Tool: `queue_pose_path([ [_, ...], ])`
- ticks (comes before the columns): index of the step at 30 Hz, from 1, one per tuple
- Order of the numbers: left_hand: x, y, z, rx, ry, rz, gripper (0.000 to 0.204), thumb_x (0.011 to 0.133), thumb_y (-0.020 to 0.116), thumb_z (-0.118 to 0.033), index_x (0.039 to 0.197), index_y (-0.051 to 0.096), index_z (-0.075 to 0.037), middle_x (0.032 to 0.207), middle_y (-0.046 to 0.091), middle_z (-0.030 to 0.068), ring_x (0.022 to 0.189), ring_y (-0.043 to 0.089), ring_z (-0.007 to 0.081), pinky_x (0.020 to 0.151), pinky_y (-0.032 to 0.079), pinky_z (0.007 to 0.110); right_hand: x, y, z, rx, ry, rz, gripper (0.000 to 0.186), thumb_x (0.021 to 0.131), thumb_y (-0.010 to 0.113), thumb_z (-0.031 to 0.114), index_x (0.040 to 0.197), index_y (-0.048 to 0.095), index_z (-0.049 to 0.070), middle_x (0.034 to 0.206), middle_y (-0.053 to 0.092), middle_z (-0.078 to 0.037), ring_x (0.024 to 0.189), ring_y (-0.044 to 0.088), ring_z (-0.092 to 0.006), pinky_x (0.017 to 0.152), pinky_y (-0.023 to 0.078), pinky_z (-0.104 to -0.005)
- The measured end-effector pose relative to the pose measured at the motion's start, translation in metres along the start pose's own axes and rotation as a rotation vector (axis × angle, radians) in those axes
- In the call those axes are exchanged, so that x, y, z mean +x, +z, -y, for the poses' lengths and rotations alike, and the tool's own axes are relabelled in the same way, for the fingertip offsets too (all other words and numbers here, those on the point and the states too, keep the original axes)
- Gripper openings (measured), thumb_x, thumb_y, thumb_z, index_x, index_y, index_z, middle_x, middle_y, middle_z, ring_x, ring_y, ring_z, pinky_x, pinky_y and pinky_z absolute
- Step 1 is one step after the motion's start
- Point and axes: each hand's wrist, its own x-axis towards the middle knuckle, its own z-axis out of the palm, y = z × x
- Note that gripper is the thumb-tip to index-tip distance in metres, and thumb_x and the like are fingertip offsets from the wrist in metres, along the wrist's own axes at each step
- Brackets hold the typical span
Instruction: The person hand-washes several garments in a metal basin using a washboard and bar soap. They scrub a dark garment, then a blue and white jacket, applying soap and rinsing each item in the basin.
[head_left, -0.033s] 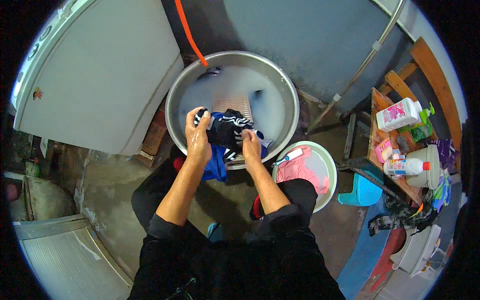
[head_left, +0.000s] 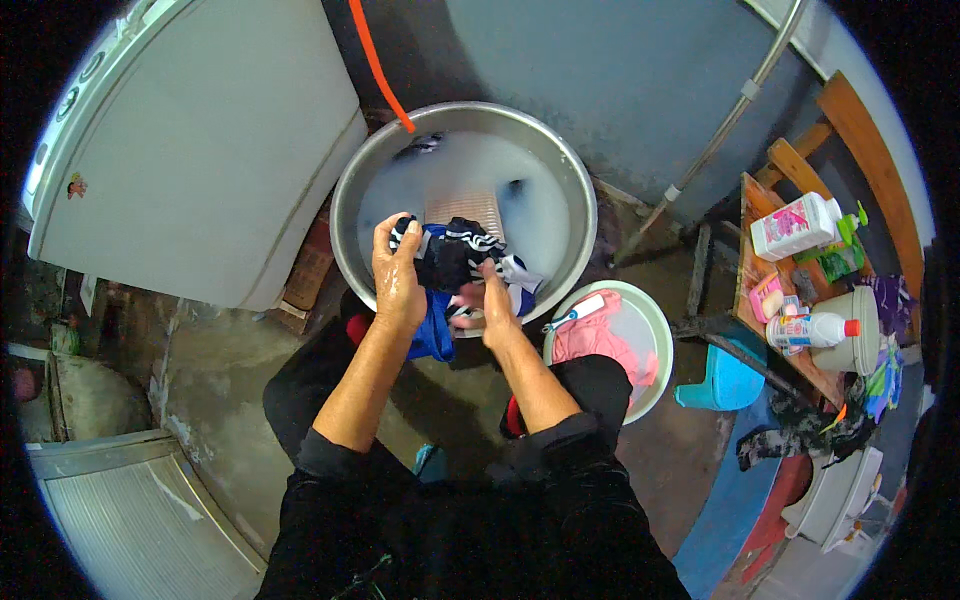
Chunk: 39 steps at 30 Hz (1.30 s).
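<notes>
A wet dark garment with white stripes and blue parts (head_left: pixel 455 262) is bunched over the near rim of a wide metal basin (head_left: pixel 583 215) of cloudy water. My left hand (head_left: pixel 398 275) is closed on its left side, thumb up. At the garment's right side is my right hand (head_left: pixel 492 305), thumb against the cloth and fingers spread apart, blurred by motion. Bright blue cloth (head_left: pixel 432 335) hangs below, between my wrists. Behind the garment a ribbed washboard (head_left: pixel 470 208) slopes into the water, partly covered.
An orange hose (head_left: pixel 378 65) reaches the basin's far rim. To the right stands a pale basin (head_left: pixel 660 375) with pink cloth (head_left: pixel 605 340) and a white-and-blue brush (head_left: pixel 580 312). A wooden chair (head_left: pixel 755 215) holds bottles; a blue stool (head_left: pixel 725 380) is beside it. A white appliance (head_left: pixel 210 150) stands left.
My right hand's fingers have loosened from the cloth and spread, and the hand has shifted slightly lower. My left hand keeps its place on the garment.
</notes>
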Motion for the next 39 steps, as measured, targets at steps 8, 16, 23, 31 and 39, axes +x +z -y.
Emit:
queue_pose_path([
  [8, -0.066, 0.004, 0.048, 1.068, 0.581, 0.316, 0.017, 0.087, 0.062, -0.019, 0.097, 0.059, -0.006, 0.089, 0.054, 0.0174, 0.081, 0.053, 0.036, 0.078, 0.044, 0.045, 0.02, -0.006, -0.024, 0.698, 0.001, 0.63, 0.059, 0.086, 0.057, 0.064, 0.113, 0.062, 0.012, 0.104, 0.065, -0.006, 0.094, 0.062, -0.0226, 0.09, 0.05, -0.0367],
  [16, 0.017, -0.009, 0.072, 1.41, 0.417, 0.08, 0.02, 0.09, 0.059, -0.027, 0.089, 0.056, -0.008, 0.079, 0.063, 0.0188, 0.073, 0.061, 0.0417, 0.063, 0.047, 0.053, 0.042, 0.032, -0.039, 0.535, -0.052, 0.154, 0.028, 0.091, 0.062, 0.035, 0.096, 0.065, 0.008, 0.093, 0.067, -0.003, 0.084, 0.063, -0.0185, 0.075, 0.051, -0.0336],
  [23, -0.047, 0.013, 0.095, 1.16, 0.385, 0.275, 0.009, 0.09, 0.061, -0.018, 0.092, 0.056, -0.01, 0.08, 0.064, 0.021, 0.073, 0.063, 0.0424, 0.061, 0.047, 0.051, 0.087, -0.026, -0.035, 0.369, 0.029, 0.248, 0.045, 0.08, 0.07, 0.053, 0.087, 0.064, 0.009, 0.074, 0.062, -0.007, 0.067, 0.059, -0.0225, 0.064, 0.05, -0.038],
  [31, -0.014, 0.001, 0.093, 1.216, 0.419, 0.154, 0.012, 0.093, 0.056, -0.024, 0.097, 0.052, -0.013, 0.074, 0.064, 0.0203, 0.068, 0.062, 0.0447, 0.061, 0.047, 0.054, 0.058, 0.007, -0.042, 0.484, 0.022, 0.266, 0.034, 0.09, 0.059, 0.038, 0.107, 0.065, 0.009, 0.104, 0.063, -0.008, 0.093, 0.06, -0.0212, 0.081, 0.049, -0.0366],
  [39, 0.053, -0.008, 0.071, 1.301, 0.326, 0.065, 0.026, 0.09, 0.063, -0.033, 0.105, 0.057, -0.013, 0.08, 0.066, 0.0185, 0.078, 0.064, 0.0408, 0.067, 0.048, 0.049, 0.043, 0.04, -0.044, 0.447, -0.106, 0.15, 0.042, 0.091, 0.061, 0.033, 0.113, 0.061, -0.002, 0.11, 0.062, -0.01, 0.107, 0.055, -0.0212, 0.091, 0.042, -0.032],
])
